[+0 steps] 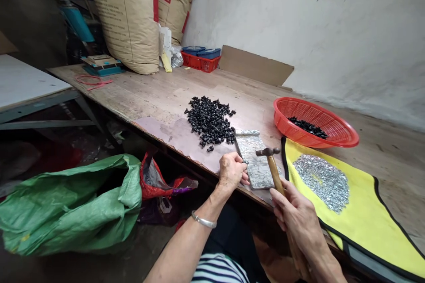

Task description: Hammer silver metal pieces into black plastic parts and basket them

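My right hand [295, 212] is wrapped round the wooden handle of a hammer [274, 168], whose metal head is raised over a flat metal plate [260, 168]. At the plate's left edge, my left hand [231, 169] pinches a small black plastic part [245, 162] between thumb and fingers; the fingers partly cover it. A heap of the same small black parts [210, 119] lies just beyond the plate. To the right, many small shiny metal pieces [323, 181] are spread on a yellow cloth [361, 212] with black edging.
A red plastic basket [348, 135] with more black parts stands behind the cloth. Large paper sacks [126, 17] and a red crate [202, 63] stand at the back of the wooden table [149, 93]. An open green sack [76, 203] lies below the table's edge on the left.
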The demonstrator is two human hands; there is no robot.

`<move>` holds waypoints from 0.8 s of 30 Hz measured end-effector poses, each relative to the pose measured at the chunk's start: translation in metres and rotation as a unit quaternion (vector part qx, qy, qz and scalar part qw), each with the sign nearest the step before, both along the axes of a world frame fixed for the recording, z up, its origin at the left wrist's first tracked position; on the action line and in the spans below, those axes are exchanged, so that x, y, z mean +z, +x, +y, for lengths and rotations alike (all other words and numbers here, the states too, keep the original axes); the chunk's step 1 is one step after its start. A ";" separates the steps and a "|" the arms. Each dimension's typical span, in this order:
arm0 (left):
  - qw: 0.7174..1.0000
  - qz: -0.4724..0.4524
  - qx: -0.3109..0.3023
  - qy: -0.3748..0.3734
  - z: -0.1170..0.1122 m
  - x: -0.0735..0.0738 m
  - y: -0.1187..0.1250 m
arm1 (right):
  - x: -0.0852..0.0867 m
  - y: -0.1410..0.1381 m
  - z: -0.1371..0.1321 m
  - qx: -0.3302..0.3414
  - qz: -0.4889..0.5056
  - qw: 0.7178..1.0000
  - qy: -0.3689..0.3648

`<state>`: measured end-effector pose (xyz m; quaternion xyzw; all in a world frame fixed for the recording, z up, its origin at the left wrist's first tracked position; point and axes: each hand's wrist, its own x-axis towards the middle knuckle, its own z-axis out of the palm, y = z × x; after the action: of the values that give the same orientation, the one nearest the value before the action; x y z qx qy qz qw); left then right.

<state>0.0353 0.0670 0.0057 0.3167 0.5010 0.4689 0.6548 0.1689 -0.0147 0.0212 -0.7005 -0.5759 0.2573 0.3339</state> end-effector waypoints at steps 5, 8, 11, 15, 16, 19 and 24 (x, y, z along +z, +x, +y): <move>0.993 -0.088 -0.040 0.061 -0.018 0.000 -0.018 | -0.005 0.015 0.020 0.011 0.013 0.999 -0.049; 0.986 -0.134 -0.060 0.082 -0.028 -0.003 -0.031 | -0.003 0.019 0.025 -0.009 -0.155 0.988 -0.020; 0.982 -0.154 -0.067 0.084 -0.034 -0.005 -0.038 | 0.005 0.013 0.019 -0.018 -0.338 0.940 0.040; 0.979 -0.158 -0.088 0.090 -0.039 -0.003 -0.034 | 0.016 -0.008 0.008 0.044 -0.138 0.988 0.046; 0.979 -0.151 -0.096 0.094 -0.041 -0.001 -0.032 | 0.018 -0.012 0.007 0.066 -0.037 0.997 0.003; 0.981 -0.111 -0.121 0.101 -0.048 0.005 -0.026 | 0.018 -0.020 0.005 0.095 0.176 0.973 -0.112; 0.986 -0.026 -0.129 0.101 -0.056 0.009 -0.023 | 0.004 -0.018 0.005 0.094 0.270 0.949 -0.133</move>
<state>0.0124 0.0107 0.0149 0.4309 0.3883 0.4366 0.6877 0.1513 -0.0098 0.0254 -0.5854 -0.4882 0.5412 0.3551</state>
